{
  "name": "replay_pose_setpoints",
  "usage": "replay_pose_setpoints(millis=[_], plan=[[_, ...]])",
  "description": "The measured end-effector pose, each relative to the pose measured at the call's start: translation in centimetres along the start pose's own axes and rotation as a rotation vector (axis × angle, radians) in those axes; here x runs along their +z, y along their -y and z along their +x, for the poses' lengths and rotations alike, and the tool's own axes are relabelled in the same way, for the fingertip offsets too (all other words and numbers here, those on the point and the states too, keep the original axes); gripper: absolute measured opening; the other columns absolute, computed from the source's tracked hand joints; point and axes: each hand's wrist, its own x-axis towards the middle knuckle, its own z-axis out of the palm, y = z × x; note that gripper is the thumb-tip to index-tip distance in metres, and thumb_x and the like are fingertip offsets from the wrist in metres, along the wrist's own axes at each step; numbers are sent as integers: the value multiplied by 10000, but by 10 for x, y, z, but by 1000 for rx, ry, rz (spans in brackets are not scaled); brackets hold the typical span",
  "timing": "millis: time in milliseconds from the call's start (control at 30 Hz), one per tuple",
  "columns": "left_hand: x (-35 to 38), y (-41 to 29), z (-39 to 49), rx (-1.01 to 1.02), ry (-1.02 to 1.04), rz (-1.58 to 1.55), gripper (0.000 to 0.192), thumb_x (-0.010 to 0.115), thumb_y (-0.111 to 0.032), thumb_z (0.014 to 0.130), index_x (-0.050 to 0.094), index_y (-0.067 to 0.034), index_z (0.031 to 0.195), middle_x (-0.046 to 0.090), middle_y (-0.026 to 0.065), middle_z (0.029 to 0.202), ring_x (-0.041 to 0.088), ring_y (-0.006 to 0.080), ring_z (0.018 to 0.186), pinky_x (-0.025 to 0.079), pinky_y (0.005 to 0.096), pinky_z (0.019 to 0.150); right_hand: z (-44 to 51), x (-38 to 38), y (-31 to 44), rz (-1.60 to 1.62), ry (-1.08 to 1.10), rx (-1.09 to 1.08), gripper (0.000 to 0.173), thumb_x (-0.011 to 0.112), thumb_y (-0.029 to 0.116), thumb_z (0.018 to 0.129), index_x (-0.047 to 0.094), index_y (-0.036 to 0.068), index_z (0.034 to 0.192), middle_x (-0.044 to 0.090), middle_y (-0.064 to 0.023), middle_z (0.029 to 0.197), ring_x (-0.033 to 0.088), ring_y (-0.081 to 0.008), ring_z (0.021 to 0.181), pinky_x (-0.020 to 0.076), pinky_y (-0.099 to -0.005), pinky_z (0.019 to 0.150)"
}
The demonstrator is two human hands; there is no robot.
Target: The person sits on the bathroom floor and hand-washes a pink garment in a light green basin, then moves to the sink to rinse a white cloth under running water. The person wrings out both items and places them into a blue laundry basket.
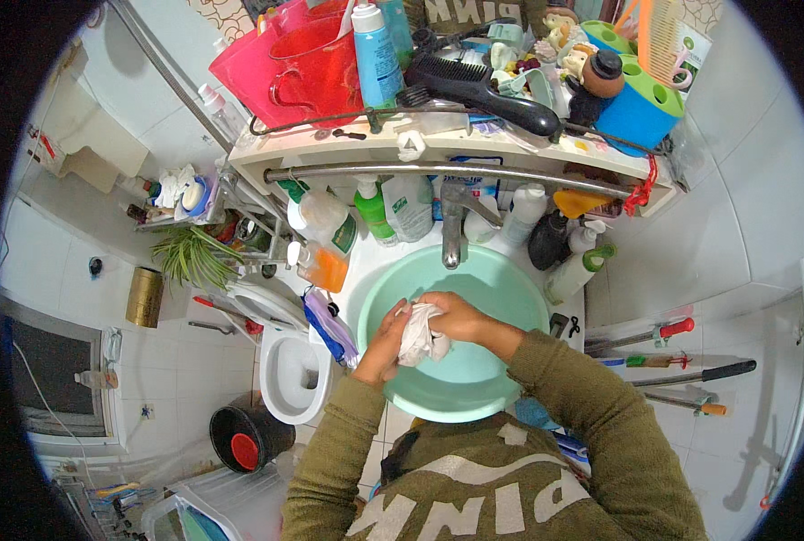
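A bunched white cloth (418,336) is held between my two hands above a mint-green plastic basin (402,399). My left hand (385,348) grips the cloth from its left side. From the upper right, my right hand (456,318) closes its fingers on the same cloth. Some of the cloth hangs below the fingers, and the palms hide part of it. Just beyond the hands, a chrome faucet (451,237) reaches over the basin's far rim. The basin rests on a white washbasin counter (361,270).
Several pump and spray bottles, including an orange soap bottle (324,267), line the counter behind a metal rail (442,170). Above, a crowded shelf holds red cups (320,67) and a black hairbrush (483,95). A toilet (293,379) and black bucket (253,433) stand left; mop handles (706,374) lean right.
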Motion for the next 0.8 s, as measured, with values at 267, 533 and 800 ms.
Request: replay_pose_setpoints(millis=[267,533,800], plan=[[27,35,-1,227,22,-365,431,402,-349,989,447,-44,1290,597,111,1170,595,215,1068,486,353,918,-51,45,47,-343,-536,-414,417,706,201,796,574,86,1175,426,-192,1299,525,-358,1127,452,-447,945],[61,6,-14,218,2,-408,444,338,-408,1008,525,-65,1219,613,94,1160,592,245,1080,483,383,926,-44,51,69,-519,-722,-267,339,680,322,818,611,68,1032,565,-145,996,580,-369,902,485,-474,769],[53,9,-7,332,-62,-247,221,449,-221,962,566,-49,1037,620,78,944,615,194,833,511,331,751,-38,39,57,-446,-580,-256,284,607,309,850,608,55,976,620,-174,866,617,-397,827,495,-465,719]])
